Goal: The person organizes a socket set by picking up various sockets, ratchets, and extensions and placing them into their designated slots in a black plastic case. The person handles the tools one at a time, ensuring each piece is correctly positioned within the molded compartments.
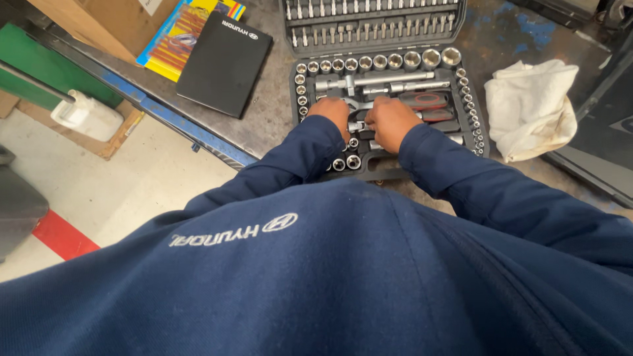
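The worn grey metal surface (277, 99), scuffed and stained with blue paint, carries every item described here. Its largest load, and the landmark for what follows, is the open black plastic socket-set case (300, 99), moulded into fitted recesses and hinged at the far edge, with rows of small bits in the raised lid.

Left of the case lies a flat black booklet with a matt cover (224, 62), and beyond that a yellow and blue printed packet (175, 39) against a brown cardboard box (105, 20). Right of the case sits a crumpled off-white cloth rag (531, 109), soft and creased.

Inside the case, a row of bright chrome sockets (379, 62) graded by size runs along the far edge. Below it lie chrome extension bars (389, 82), and a ratchet with a red and black grip (422, 100).

The left hand (331, 115) and the right hand (390, 122), both in dark blue sleeves, are at the middle of the case. Their fingers are curled down over a small chrome fitting (357, 125) lying in the middle recesses. Whether either hand actually grips it cannot be told, as the knuckles cover the contact.

For good practice here, pull a part straight up out of its recess. Polished chrome is slippery, so pinch it on its knurled or flat faces.
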